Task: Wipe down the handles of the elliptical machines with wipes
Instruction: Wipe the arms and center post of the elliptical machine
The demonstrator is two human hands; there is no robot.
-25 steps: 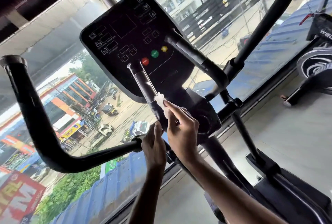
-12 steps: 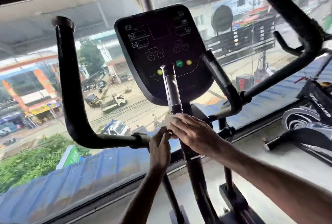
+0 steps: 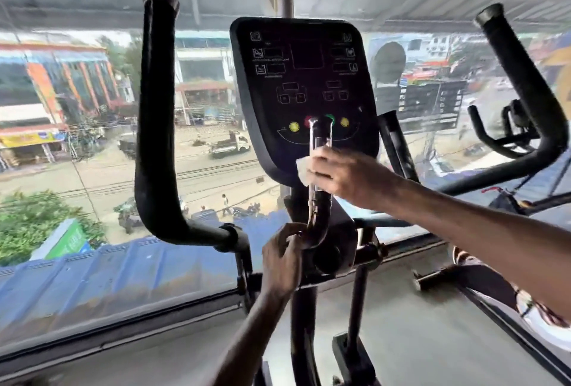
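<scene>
A black elliptical machine fills the head view, its console [image 3: 304, 88] upright in the centre. In front of the console stands a short fixed handle [image 3: 319, 138] with a shiny metal grip. My right hand [image 3: 346, 173] wraps a white wipe [image 3: 304, 169] round that metal grip, about halfway up. My left hand [image 3: 282, 259] grips the black bend at the base of the same handle. The long left swing handle [image 3: 154, 113] rises at the left, the right swing handle [image 3: 525, 82] at the right. A second fixed handle [image 3: 395, 144] slants up right of the console.
A large window [image 3: 77, 138] runs behind the machine, with a street and buildings below. The machine's post and frame [image 3: 304, 323] drop to a grey floor [image 3: 417, 339]. Another exercise machine [image 3: 506, 135] stands at the far right. A dark beam crosses overhead.
The view has swung level and centred on the console. My right hand with the wipe has slid up the metal grip; my left hand keeps its hold at the handle's base.
</scene>
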